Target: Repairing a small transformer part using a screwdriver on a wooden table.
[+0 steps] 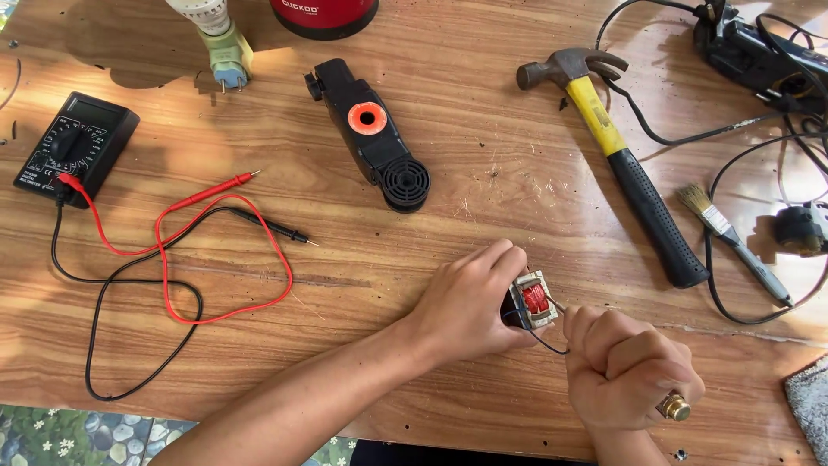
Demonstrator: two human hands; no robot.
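My left hand [470,302] grips a small motor part with a red copper coil [535,299] in a metal frame, holding it just above the wooden table [448,173]. My right hand [625,367] is fisted beside it, pinching a thin black wire [545,343] that runs from the coil part. A brass-coloured ring sits on one of that hand's fingers.
A black multimeter [76,147] with red and black probe leads [216,250] lies at the left. A black plastic housing with an orange ring [371,134] lies at centre. A yellow-handled hammer [617,155], a small brush [733,242] and tangled black cables lie at the right.
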